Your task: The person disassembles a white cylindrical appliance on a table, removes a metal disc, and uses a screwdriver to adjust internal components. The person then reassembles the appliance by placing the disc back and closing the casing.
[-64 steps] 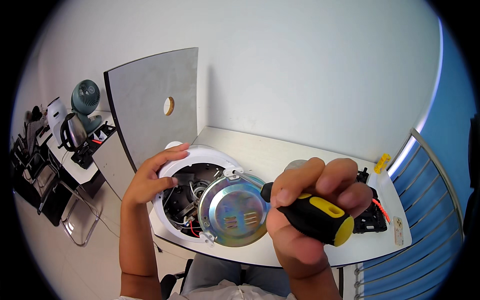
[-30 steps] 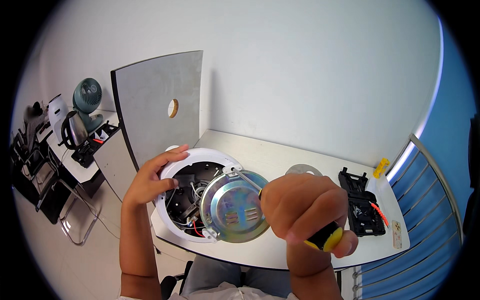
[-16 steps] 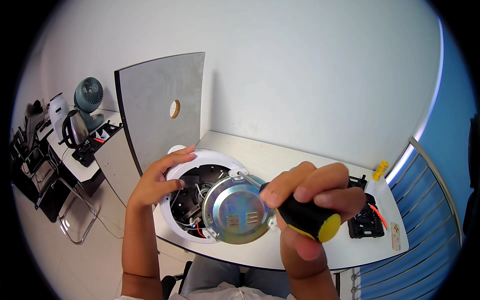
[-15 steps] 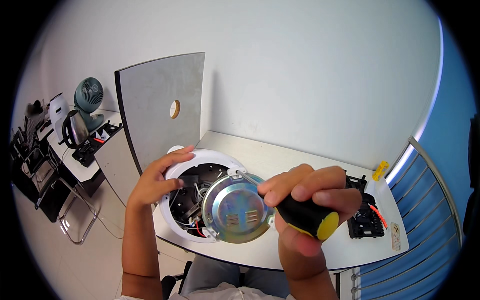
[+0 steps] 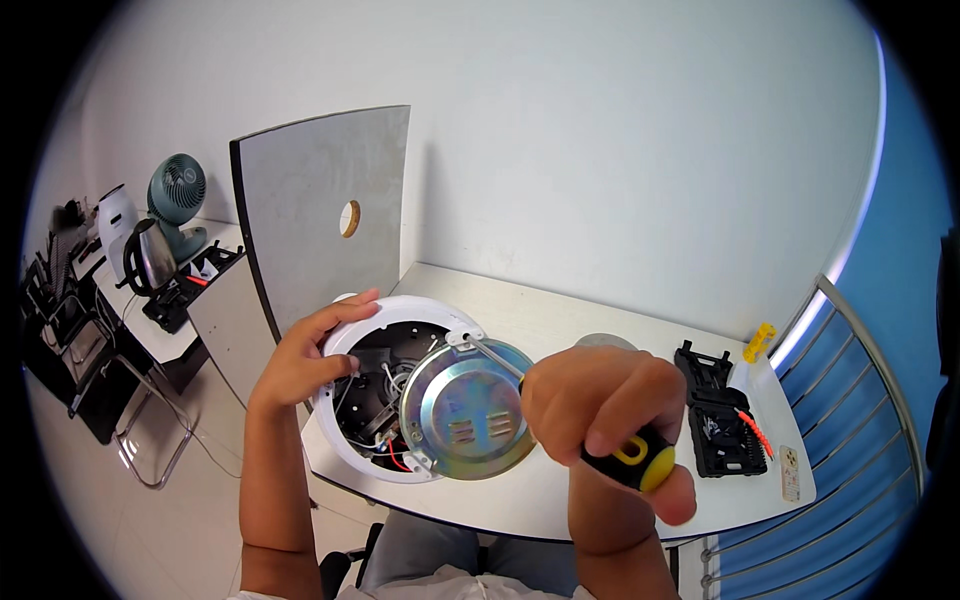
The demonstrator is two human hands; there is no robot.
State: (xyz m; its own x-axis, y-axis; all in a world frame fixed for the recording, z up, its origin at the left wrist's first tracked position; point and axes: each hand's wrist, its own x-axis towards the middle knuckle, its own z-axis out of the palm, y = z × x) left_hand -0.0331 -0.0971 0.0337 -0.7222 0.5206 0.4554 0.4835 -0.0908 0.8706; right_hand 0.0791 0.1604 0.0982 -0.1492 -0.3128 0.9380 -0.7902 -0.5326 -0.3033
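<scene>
A round white appliance housing point(image 5: 322, 408) lies on the table with its dark inside exposed, showing wires and small metal parts. My left hand point(image 5: 312, 350) grips its far-left rim, thumb over the inner edge and fingers outside. A shiny round metal plate point(image 5: 470, 410) leans across the housing's right side, beside white tabs on the rim. My right hand point(image 5: 605, 410) is wrapped round the black and yellow handle of a screwdriver point(image 5: 497, 359). The screwdriver's shaft slants down-left over the plate, and its tip is at the upper tab point(image 5: 463, 336). Whether it sits in a screw is too small to tell.
An open black tool case point(image 5: 728, 440) with an orange flexible shaft point(image 5: 757, 436) lies to the right, near a yellow object point(image 5: 760, 342) and a remote control point(image 5: 790, 474). Behind my right hand shows a grey disc point(image 5: 605, 340). A grey panel point(image 5: 310, 200) stands at the back left.
My right hand has turned round the screwdriver handle and rolled over, knuckles now higher. The housing and plate have shifted slightly left, with my left hand still on the rim.
</scene>
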